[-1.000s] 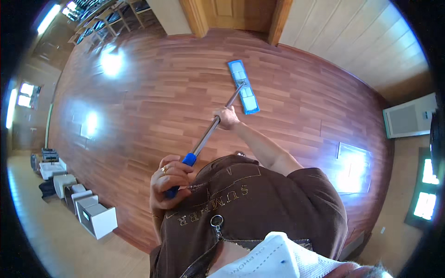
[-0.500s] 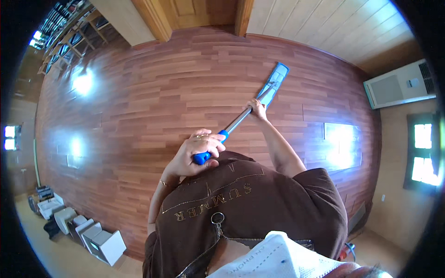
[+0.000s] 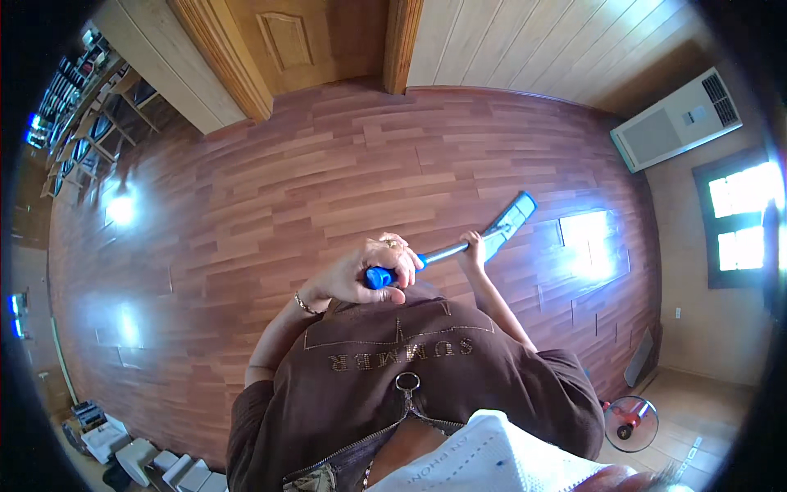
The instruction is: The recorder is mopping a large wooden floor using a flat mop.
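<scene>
A flat mop [image 3: 449,252] with a metal pole runs across in front of my chest. My left hand [image 3: 379,269] is closed round its blue grip end, with the rounded blue tip showing at the palm side. Farther along, my right hand [image 3: 473,248] wraps the metal pole close to the head. The long blue mop head [image 3: 510,221] points away to the right, beyond my right hand. Whether its pad touches the wooden floor [image 3: 328,176] I cannot tell.
A wooden door [image 3: 311,41] stands ahead, beside a panelled wall [image 3: 525,49]. An air conditioner [image 3: 676,119] and a bright window [image 3: 738,221] are on the right. A red fan [image 3: 630,425] stands at lower right. Chairs [image 3: 90,135] line the far left; white boxy items [image 3: 135,459] sit lower left.
The mop head has swung nearer to me and rightward, and the pole lies flatter across. Both hands keep their hold. The view has shifted, bringing more of the door and the fan into sight.
</scene>
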Available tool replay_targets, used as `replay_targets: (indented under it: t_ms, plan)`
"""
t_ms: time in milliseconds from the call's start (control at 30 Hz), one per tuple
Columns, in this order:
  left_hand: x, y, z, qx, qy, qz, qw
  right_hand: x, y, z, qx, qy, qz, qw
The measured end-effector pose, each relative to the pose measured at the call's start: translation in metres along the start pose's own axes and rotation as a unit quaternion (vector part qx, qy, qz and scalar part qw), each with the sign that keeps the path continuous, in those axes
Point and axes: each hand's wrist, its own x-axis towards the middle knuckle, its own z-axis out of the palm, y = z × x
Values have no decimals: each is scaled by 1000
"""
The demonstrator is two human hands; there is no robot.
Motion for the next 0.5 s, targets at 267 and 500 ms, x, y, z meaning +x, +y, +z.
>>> replay_targets:
  t_ms: [267, 500]
  plan:
    - [13, 21, -46, -13, -76, 1, 997, -11, -37, 13, -24, 55, 48, 997]
    - [19, 21, -79, -17, -15, -38, 999, 38, -33, 40, -16, 57, 3, 998]
